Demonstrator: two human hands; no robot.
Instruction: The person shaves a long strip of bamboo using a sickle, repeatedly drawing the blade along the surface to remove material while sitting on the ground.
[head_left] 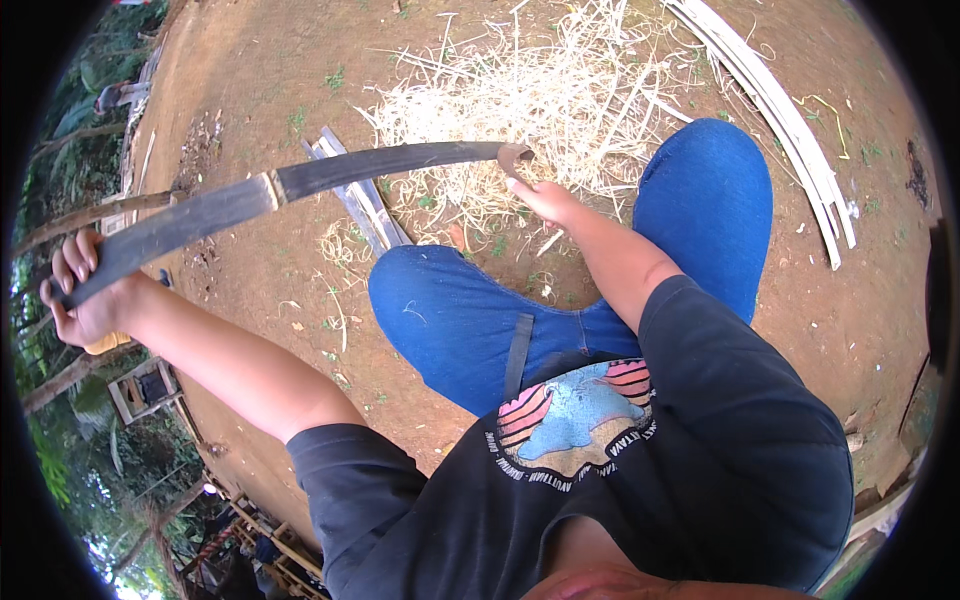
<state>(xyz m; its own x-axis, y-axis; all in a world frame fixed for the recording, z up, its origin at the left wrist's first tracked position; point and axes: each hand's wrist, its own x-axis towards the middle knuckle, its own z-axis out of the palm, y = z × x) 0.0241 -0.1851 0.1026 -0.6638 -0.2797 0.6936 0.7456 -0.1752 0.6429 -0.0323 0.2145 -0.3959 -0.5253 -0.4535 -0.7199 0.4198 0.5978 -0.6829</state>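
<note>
I held one long, dark bamboo strip (200,215) slantwise in front of me, above my lap; it curved gently and bore a single pale node band (273,190). My left hand (108,310) was out at far left, arm extended, its fingers curled around the strip's near end. My right hand (550,203) reached forward between my knees, forearm angled inward, its fingers closed on one brown curved piece (508,158) at the strip's other end; I could not tell whether that piece belonged to the strip.

My two knees, left (430,290) and right (710,190), were spread apart in blue jeans. Beyond them one broad heap of pale shavings (540,110) lay on the bare earth (250,90), partly hidden by my right hand. A few greyish slats (365,205) lay beside it, crossed by the strip and cut off from view by my left knee. At upper right lay one bundle of long, pale strips (785,110), too tightly packed to count. Wooden poles (110,208) and foliage stood at far left.
</note>
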